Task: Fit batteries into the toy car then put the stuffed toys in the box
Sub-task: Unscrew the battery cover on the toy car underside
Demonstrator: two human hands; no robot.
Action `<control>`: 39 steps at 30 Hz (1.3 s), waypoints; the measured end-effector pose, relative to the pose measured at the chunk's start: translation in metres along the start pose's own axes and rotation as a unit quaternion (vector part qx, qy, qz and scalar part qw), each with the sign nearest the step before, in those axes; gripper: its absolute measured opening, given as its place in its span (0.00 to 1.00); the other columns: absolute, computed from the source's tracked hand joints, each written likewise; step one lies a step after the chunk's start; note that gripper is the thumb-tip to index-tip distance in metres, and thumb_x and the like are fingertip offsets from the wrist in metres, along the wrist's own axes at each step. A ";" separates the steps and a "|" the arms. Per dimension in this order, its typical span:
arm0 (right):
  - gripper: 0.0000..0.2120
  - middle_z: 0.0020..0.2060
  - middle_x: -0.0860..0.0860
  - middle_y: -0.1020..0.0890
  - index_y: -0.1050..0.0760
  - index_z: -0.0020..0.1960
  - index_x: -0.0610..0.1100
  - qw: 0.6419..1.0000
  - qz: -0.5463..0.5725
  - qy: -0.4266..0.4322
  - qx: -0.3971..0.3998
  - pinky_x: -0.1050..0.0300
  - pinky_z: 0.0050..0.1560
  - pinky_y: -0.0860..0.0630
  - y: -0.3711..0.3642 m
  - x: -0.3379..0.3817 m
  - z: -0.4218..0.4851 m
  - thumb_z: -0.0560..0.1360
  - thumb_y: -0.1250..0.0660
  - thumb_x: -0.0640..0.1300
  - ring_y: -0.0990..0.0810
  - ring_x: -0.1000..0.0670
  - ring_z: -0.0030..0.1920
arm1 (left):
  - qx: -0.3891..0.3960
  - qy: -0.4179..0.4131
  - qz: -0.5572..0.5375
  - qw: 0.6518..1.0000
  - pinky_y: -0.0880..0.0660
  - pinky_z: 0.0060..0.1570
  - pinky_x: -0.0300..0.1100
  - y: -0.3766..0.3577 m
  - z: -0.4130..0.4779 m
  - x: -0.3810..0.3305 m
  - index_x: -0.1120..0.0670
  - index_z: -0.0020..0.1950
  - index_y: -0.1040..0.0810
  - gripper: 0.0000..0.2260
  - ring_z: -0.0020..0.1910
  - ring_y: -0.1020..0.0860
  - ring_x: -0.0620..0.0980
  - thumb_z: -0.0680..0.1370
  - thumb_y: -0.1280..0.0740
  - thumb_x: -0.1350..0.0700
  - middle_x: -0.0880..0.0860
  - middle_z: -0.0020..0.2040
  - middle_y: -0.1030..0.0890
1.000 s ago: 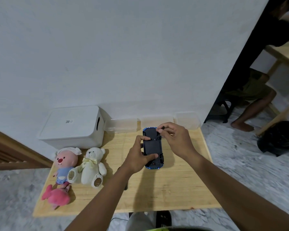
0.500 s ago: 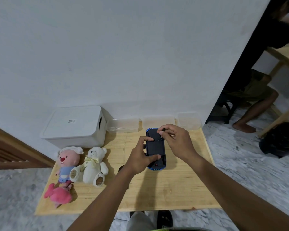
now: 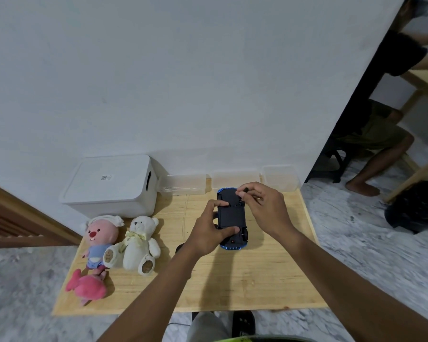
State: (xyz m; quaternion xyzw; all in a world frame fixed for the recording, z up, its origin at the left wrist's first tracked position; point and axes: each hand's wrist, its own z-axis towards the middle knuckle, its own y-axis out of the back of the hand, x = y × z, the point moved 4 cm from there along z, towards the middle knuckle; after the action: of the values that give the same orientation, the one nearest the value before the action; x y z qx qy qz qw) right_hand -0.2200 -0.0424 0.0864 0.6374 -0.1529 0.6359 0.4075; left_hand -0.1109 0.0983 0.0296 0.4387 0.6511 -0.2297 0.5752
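- Little is shifting since a second ago: both hands are staying on the toy car (image 3: 231, 215), belly-up on the counter (image 3: 232, 287), right of the white box (image 3: 109, 186).
- Left hand (image 3: 205, 233) is clamping its sides; right hand (image 3: 265, 208) is pinching a small dark tool (image 3: 242, 192) at its far end.
- Judging it light, rigid, slick plastic; best gripped across the flanks.
- Box is lidded; three clear tubs (image 3: 185, 183) behind the car look empty.
- Stuffed toys (image 3: 136, 243) are lying left of the car, soft, grabbable anywhere.
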 end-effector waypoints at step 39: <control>0.04 0.46 0.55 0.14 0.16 0.49 0.48 0.998 0.029 -0.042 0.036 0.49 0.50 0.16 -0.006 0.003 0.014 0.76 0.26 0.40 0.14 0.53 0.43 | -0.011 0.022 0.004 1.000 0.16 0.49 0.57 0.001 0.012 0.008 0.45 0.62 0.30 0.28 0.49 0.16 0.54 0.71 0.19 0.59 0.55 0.58 0.20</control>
State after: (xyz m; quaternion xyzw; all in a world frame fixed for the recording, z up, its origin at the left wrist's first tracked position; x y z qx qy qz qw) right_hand -0.2060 -0.0481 0.0889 0.6732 -0.1650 0.6250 0.3590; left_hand -0.1035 0.0912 0.0197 0.4395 0.6645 -0.2105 0.5665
